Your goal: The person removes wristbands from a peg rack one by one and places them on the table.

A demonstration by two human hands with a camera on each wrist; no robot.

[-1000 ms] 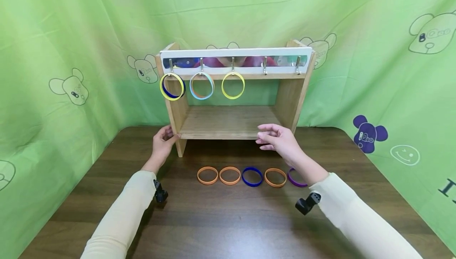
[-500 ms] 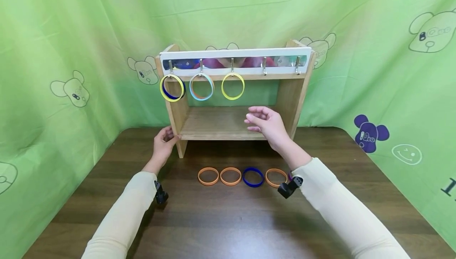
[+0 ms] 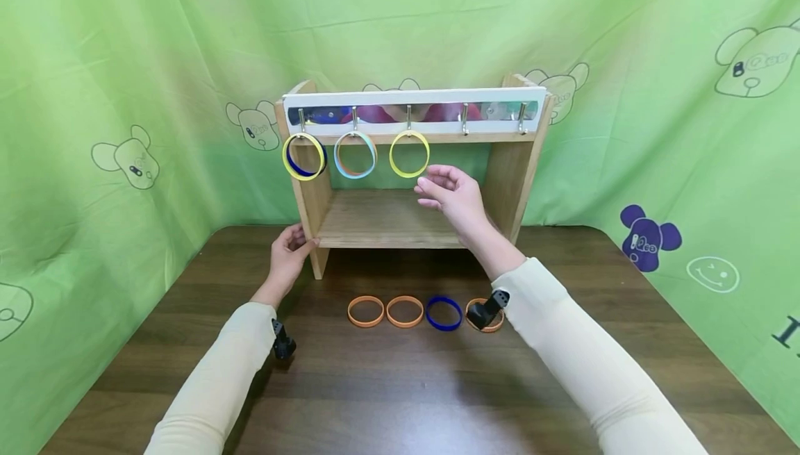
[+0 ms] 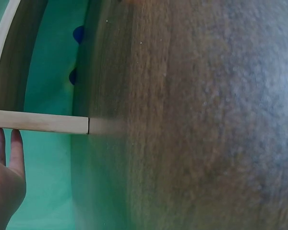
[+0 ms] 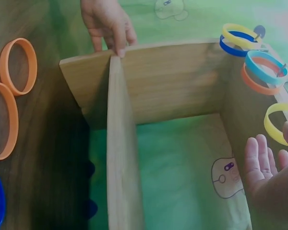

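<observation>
My left hand [image 3: 286, 260] holds the left side panel [image 3: 306, 205] of a wooden rack, thumb at its front edge and fingers on its outer face. My right hand [image 3: 459, 198] hovers, holding nothing, just below and right of a yellow wristband [image 3: 392, 156] on the third hook. In the right wrist view its fingers [image 5: 252, 155] are spread loosely and look apart from that band. A yellow wristband [image 3: 303, 178] and a dark blue one hang on the first hook. On the second hook hang a light blue wristband [image 3: 354, 176] and an orange one.
Two orange wristbands [image 3: 365, 325], a blue wristband [image 3: 444, 328] and another orange one [image 3: 491, 330], partly covered by the right wrist camera [image 3: 487, 311], lie in a row on the table [image 3: 375, 385]. The two right hooks [image 3: 465, 121] carry no bands. A green curtain [image 3: 400, 17] hangs behind.
My right hand has moved up and left from the shelf's front edge towards the third hook's band. The purple wristband at the row's right end is now hidden. My left hand stays put.
</observation>
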